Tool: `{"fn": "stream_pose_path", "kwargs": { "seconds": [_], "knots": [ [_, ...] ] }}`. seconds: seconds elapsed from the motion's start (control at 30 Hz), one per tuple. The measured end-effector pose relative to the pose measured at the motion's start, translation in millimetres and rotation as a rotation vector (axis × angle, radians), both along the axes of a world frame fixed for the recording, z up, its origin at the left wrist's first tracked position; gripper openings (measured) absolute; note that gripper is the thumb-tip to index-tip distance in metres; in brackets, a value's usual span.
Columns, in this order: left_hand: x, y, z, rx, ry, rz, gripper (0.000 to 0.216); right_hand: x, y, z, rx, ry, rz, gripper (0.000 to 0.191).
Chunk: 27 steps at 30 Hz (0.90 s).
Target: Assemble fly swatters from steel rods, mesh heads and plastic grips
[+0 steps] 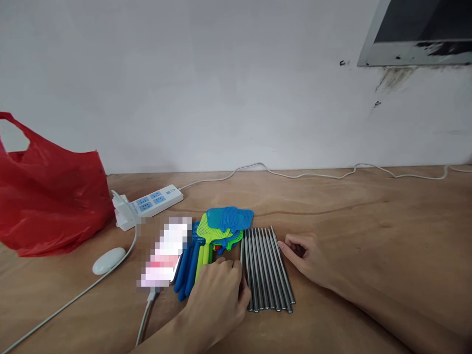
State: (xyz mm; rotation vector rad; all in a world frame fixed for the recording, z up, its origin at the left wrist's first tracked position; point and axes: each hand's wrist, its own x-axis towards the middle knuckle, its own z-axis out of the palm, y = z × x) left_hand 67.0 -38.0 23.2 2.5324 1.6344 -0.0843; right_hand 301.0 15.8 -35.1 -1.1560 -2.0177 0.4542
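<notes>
Several thin silver metal rods [267, 270] lie side by side in a row on the wooden table. My left hand [221, 290] is at the row's left edge, its fingers closed around the leftmost rod, which it partly hides. My right hand [306, 255] rests on the table at the right edge in a loose curl, the thumb tip against or very near the outermost rod; nothing shows inside it. Left of the rods lie small fly swatter heads [224, 221] in blue, green and yellow-green, piled together. Their blue and yellow-green handles [191, 268] run partly under my left hand.
A phone [167, 255] with a lit, blurred screen lies beside the handles, its cable [144, 314] running forward. Further left are a white oval object [108, 260], a power strip [157, 200] and a red plastic bag [55, 196]. A white cord [309, 176] trails along the wall.
</notes>
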Motion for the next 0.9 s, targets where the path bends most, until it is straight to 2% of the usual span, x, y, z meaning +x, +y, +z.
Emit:
{"fn": "stream_pose_path", "kwargs": {
  "seconds": [0.37, 0.43, 0.53, 0.6, 0.73, 0.8, 0.9],
  "knots": [
    [-8.8, -22.4, 4.0, -0.041, 0.097, 0.134, 0.023, 0.2, -2.2, 3.3, -0.045, 0.057, -0.005, 0.043],
    [-13.3, -26.5, 4.1, -0.018, 0.092, 0.118, 0.022, 0.1, -3.0, 5.6, -0.064, 0.089, -0.002, 0.044],
    [-19.6, -29.8, 0.3, 0.086, -0.006, 0.006, 0.020, -1.8, -6.6, 12.4, -0.108, 0.139, 0.027, 0.044],
    [-21.3, -29.0, -4.9, 0.149, -0.114, -0.091, 0.017, -4.4, -10.1, 17.9, -0.248, 0.230, 0.108, 0.041],
    [-17.7, -22.3, -13.7, 0.177, -0.220, -0.221, 0.014, -10.7, -15.9, 23.8, -0.729, 0.549, 0.323, 0.042],
    [-14.2, -19.9, -13.2, 0.153, -0.225, -0.251, 0.013, -13.0, -16.9, 23.4, -0.845, 0.670, 0.351, 0.042],
    [-12.3, -19.2, -4.9, 0.105, -0.241, -0.258, 0.015, -14.7, -16.9, 22.9, -0.910, 0.796, 0.331, 0.036]
  ]
}}
